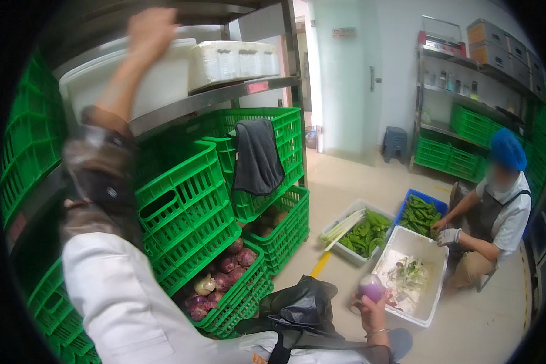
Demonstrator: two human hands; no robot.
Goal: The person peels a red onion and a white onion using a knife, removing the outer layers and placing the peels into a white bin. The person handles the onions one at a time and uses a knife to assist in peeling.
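Observation:
My left hand (151,36) is raised high at the upper left, in front of a white plastic tub (123,86) on the metal rack. The fingers are blurred, and whether they hold anything is unclear. Low in the view, my right hand (375,314) grips a smooth purple onion (370,287) beside a white foam box (425,314). Inside that box lie green and white trimmings (409,275) and bits of skin. A black plastic bag (300,302) sits in front of me, left of the right hand. Red onions (227,264) fill a low green crate (236,305).
A person (505,214) in a blue hair cap sits at the right, handling green peppers by a blue crate (441,202). A grey bin (359,259) holds peppers and scallions. Stacked green crates (186,209), one draped with a dark towel (259,157), line the metal rack (218,100).

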